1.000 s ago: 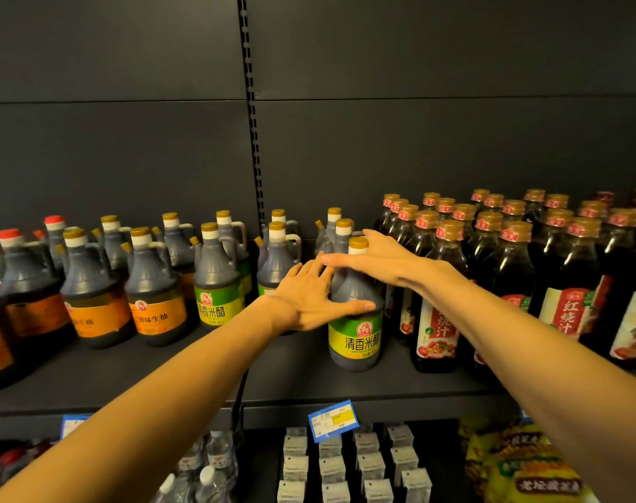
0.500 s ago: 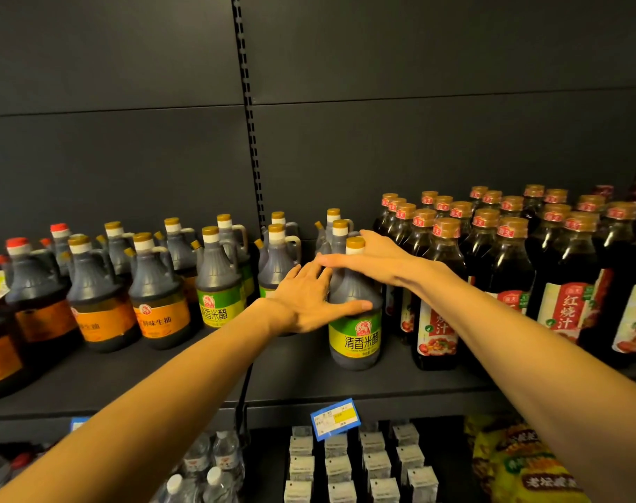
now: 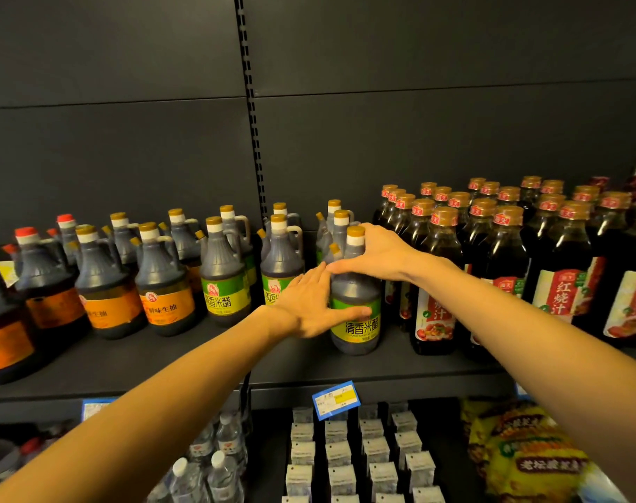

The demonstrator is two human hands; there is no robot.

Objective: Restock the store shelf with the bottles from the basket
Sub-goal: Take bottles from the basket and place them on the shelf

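Note:
A dark vinegar bottle with a green and yellow label [image 3: 356,324] stands upright at the front of the black shelf [image 3: 200,361], ahead of a row of the same bottles. My left hand [image 3: 309,306] lies flat against its left side, fingers straight and thumb across the label. My right hand [image 3: 374,254] grips the bottle's shoulder and neck from the right, thumb stretched over the front, just under the gold cap [image 3: 355,232]. The basket is out of view.
To the left stand green-label bottles [image 3: 220,281] and orange-label jugs [image 3: 164,285]. Tight rows of tall dark sauce bottles [image 3: 436,285] stand close on the right. A blue price tag [image 3: 335,399] hangs on the shelf edge. Below are small white packets, water bottles and yellow bags.
Both hands stay on the green-label bottle, which stands in the same spot. Only the view has shifted slightly.

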